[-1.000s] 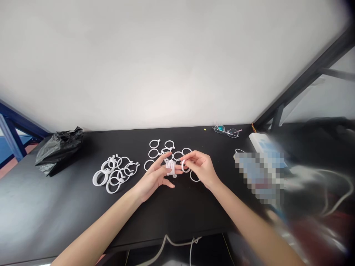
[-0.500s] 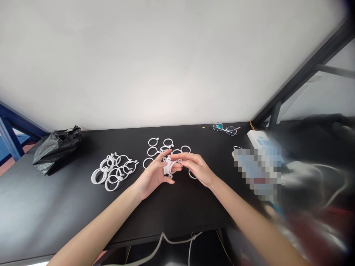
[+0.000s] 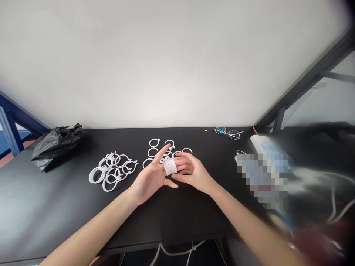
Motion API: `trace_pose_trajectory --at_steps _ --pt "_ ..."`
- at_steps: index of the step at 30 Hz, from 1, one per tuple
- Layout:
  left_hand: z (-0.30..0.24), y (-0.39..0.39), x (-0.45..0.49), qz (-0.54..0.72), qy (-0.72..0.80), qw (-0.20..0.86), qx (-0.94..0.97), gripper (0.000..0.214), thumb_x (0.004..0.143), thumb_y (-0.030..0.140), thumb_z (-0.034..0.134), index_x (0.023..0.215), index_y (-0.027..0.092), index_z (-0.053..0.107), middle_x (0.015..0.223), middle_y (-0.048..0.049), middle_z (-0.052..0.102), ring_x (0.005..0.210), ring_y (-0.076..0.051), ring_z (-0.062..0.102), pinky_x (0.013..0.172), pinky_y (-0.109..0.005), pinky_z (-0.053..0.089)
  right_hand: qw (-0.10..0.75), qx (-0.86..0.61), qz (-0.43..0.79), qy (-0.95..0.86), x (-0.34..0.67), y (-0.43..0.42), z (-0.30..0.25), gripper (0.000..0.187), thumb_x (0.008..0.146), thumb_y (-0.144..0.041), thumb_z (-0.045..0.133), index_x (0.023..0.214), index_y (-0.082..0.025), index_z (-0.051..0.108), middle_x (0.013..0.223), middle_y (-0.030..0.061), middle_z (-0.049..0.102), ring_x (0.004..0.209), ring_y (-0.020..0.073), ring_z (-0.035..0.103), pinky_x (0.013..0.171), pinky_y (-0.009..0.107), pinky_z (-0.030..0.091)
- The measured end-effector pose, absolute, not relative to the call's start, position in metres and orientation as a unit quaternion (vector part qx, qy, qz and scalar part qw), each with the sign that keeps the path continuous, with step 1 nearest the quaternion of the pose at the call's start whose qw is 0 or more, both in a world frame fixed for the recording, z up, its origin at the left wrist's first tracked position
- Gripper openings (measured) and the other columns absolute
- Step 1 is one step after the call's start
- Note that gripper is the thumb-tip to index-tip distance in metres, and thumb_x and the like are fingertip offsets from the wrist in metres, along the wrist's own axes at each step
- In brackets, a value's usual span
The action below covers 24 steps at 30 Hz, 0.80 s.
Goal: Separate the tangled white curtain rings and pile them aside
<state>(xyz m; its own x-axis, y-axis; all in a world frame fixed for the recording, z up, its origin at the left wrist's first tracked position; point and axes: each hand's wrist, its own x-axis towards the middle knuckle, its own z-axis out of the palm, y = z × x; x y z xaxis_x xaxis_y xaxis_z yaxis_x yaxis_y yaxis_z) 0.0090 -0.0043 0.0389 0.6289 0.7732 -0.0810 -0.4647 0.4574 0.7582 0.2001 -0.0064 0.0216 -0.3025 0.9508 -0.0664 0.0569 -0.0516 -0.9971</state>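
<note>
Several small white curtain rings (image 3: 170,166) form a stack around the middle fingers of my left hand (image 3: 151,177). Its thumb and forefinger stay spread apart, and the palm faces up and right. My right hand (image 3: 198,173) curls in from the right, its thumb and fingertips at the right edge of the stack. Larger loose white rings with small eyelets (image 3: 154,143) lie on the black table just behind my hands, some hidden by the fingers. To the left rests a heap of white rings (image 3: 112,171), several overlapping one another.
A black plastic bag (image 3: 57,146) lies at the back left of the black table (image 3: 166,218). Wire-framed glasses (image 3: 227,132) are near the wall. On the right stand a white box (image 3: 262,142) and a blurred-out item. Cables (image 3: 180,253) hang below the front edge.
The small rings now sit as a neat, straight stack with their eyelets turned out of sight. My right hand has shifted from pinching an eyelet to cupping the stack's right end.
</note>
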Motion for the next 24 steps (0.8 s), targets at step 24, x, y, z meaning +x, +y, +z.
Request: trace_pose_trajectory --at_steps 24 --pt "0.031 -0.015 0.011 0.283 0.171 0.791 0.514 0.083 0.085 0.014 0.050 0.154 0.040 0.011 0.146 -0.0092 0.047 0.120 -0.031 0.059 0.092 -0.049 0.053 0.344 -0.391 0.738 -0.430 0.196 -0.012 0.038 0.061 0.073 -0.035 0.081 0.127 -0.018 0.058 0.116 0.0110 0.067 0.078 0.0141 0.067 0.061 0.022 0.051"
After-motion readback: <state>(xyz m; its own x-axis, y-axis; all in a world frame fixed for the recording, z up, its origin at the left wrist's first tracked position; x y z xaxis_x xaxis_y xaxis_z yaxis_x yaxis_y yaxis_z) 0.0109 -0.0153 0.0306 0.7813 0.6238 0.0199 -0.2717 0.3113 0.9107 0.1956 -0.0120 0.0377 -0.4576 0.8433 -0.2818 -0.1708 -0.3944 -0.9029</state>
